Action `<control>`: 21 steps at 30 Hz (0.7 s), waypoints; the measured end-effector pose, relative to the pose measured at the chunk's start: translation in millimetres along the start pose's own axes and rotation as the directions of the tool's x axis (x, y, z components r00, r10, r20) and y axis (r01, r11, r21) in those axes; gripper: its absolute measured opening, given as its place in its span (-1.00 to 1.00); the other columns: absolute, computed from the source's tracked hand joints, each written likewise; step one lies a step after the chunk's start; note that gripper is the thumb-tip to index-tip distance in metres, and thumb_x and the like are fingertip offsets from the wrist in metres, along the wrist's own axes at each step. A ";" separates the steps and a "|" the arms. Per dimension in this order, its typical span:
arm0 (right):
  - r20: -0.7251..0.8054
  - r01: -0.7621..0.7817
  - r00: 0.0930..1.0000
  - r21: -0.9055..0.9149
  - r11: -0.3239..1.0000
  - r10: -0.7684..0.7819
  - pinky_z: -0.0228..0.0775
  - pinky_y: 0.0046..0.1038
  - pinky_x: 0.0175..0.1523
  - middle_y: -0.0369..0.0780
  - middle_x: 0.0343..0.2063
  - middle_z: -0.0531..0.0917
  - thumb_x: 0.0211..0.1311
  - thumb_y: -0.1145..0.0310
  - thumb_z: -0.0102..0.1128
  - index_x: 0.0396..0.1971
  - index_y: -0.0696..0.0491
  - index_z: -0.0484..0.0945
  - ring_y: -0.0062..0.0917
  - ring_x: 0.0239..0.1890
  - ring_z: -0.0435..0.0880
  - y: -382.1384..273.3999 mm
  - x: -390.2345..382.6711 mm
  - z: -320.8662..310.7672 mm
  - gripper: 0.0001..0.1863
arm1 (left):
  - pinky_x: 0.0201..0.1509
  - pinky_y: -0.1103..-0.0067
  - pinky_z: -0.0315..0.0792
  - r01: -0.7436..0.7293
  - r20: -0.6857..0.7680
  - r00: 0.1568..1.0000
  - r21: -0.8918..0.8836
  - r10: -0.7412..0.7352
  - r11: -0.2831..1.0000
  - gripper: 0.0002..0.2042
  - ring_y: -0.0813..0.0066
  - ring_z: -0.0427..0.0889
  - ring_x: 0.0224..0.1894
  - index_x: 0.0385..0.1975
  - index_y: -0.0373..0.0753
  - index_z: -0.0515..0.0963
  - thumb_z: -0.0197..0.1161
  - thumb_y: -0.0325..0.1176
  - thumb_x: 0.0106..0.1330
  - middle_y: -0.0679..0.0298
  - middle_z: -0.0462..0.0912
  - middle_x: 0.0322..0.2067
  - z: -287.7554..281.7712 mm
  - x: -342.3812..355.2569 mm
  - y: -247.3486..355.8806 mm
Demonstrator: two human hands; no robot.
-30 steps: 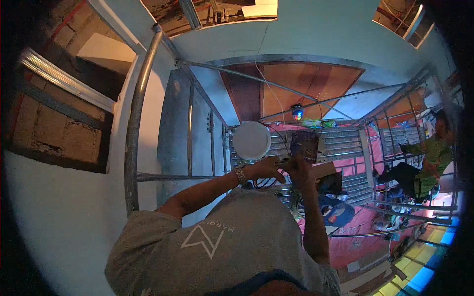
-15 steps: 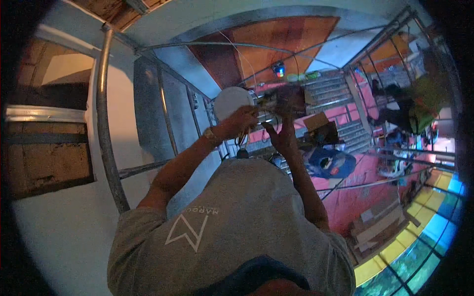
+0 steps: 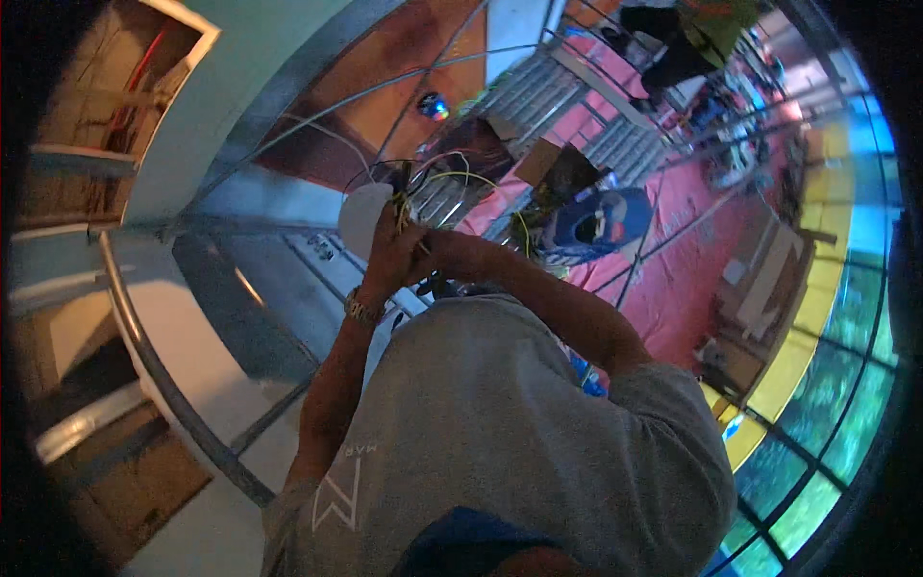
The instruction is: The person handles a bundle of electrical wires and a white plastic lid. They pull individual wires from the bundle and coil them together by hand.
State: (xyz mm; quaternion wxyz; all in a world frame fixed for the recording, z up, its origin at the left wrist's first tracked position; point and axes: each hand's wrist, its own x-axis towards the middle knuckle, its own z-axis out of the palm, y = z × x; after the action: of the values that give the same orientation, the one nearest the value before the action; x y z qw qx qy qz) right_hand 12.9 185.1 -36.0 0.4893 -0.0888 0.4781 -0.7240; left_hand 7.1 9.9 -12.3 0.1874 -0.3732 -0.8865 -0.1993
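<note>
My left hand (image 3: 389,245) is closed around thin dark and yellowish cables (image 3: 404,216), raised in front of my grey shirt. My right hand (image 3: 442,252) meets it from the right, fingers curled; what they hold is hidden. A round white disc (image 3: 358,216) lies just behind my left hand. Looser black, white and yellow cables (image 3: 464,176) loop out beyond my hands over metal planks (image 3: 463,210).
Metal scaffold tubes (image 3: 133,322) surround me. A blue cap or bag (image 3: 577,226), cardboard (image 3: 536,163) and a coloured light (image 3: 434,107) are beyond. Another person (image 3: 711,34) is at upper right. Pink sheeting (image 3: 673,298) lies below, beside a yellow-edged window grid (image 3: 808,462).
The view has swung right, bringing more of the window in. My hands have drawn together, the left more upright and the right arm angled leftward across the view.
</note>
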 end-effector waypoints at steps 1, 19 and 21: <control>0.045 -0.028 0.999 -0.043 0.999 0.030 0.58 -0.22 0.03 -0.15 -0.12 0.61 0.12 0.15 0.43 0.04 0.13 0.49 -0.39 -0.10 0.63 10.9 2.8 -7.3 -0.45 | -0.05 0.38 0.49 0.473 0.166 0.875 -0.488 -0.454 0.733 -0.66 0.37 0.52 -0.04 -0.01 -0.29 0.43 0.26 -0.31 0.28 0.10 0.49 -0.08 7.4 0.4 5.6; -0.443 -0.091 0.847 -0.664 0.742 -0.293 0.53 -0.03 -0.17 0.16 -0.10 0.56 0.26 0.23 0.22 0.14 0.19 0.32 0.06 -0.14 0.64 8.4 -31.9 6.0 -0.45 | -0.50 0.63 0.40 0.568 0.597 0.470 -0.769 -0.650 -0.294 -0.81 0.66 0.46 -0.50 -0.36 -0.24 0.53 0.23 -0.26 0.41 0.41 0.46 -0.55 24.1 41.8 50.9; -0.517 -0.215 0.844 -0.572 0.792 -0.144 0.53 -0.03 -0.13 0.23 -0.04 0.50 0.26 0.24 0.20 0.16 0.20 0.30 0.07 -0.10 0.63 6.0 -28.7 -0.1 -0.44 | -0.37 0.59 0.37 0.647 0.608 0.487 -0.733 -0.627 -0.208 -0.82 0.70 0.44 -0.43 -0.18 -0.19 0.56 0.19 -0.23 0.43 0.44 0.50 -0.45 21.8 46.3 53.6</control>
State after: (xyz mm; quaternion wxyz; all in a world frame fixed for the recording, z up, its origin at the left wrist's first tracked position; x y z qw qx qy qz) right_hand 31.0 207.5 -31.0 0.2948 -0.0266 0.8038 -0.5161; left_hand 12.4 82.2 2.8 -0.2107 0.1020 -0.6308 -0.7398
